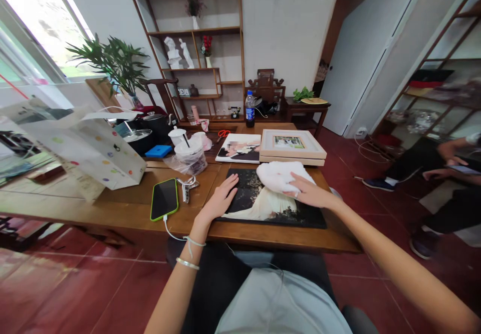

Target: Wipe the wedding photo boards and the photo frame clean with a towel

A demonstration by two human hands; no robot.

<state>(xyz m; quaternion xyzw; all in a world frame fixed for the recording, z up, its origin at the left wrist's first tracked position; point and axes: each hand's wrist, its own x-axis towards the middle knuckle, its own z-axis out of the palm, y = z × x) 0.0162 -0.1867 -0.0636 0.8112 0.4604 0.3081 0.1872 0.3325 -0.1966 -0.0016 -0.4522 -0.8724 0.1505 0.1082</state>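
Note:
A dark photo print (270, 203) lies flat on the wooden table (124, 208) in front of me. My left hand (221, 197) rests palm down on its left edge, fingers stretched out. My right hand (306, 189) presses a white cloth (280, 175) onto the upper part of the print, fingers extended over the cloth. Behind the print stand a pale framed picture (291, 145) and another print (240, 148).
A phone in a green case (164, 198) lies left of my hand with a cable, next to a metal clip (187, 185). A spotted paper bag (86, 148), cups (190, 153), a bottle (250, 109) and shelves (195, 48) stand behind. Another person (443, 173) sits at the right.

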